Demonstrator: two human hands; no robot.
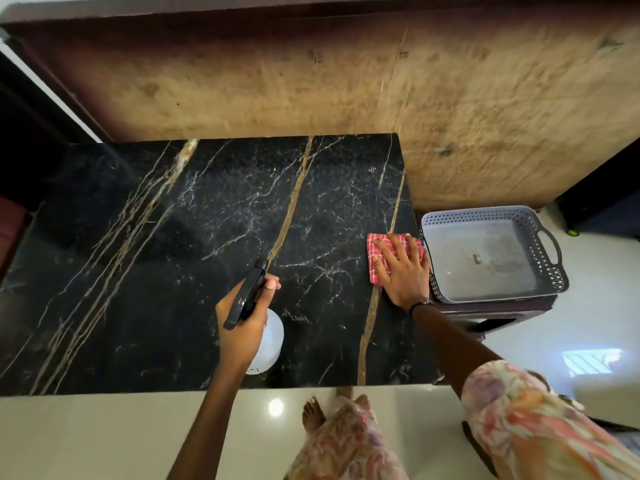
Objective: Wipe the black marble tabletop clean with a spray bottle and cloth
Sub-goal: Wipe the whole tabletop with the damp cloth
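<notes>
While the left hand (242,327) gripped the spray bottle (265,341), the right hand (403,271) pressed flat on the cloth (377,251) at the tabletop (156,254) edge; a careless sideways swipe could perhaps nudge the basket (550,271).

The black marble tabletop (214,220) has white veins and golden streaks. The spray bottle (266,341), white and translucent with a black head, stands at about 6 o'clock on it. The cloth (377,258), red with white checks, lies flat at 3 o'clock, at the edge.
</notes>
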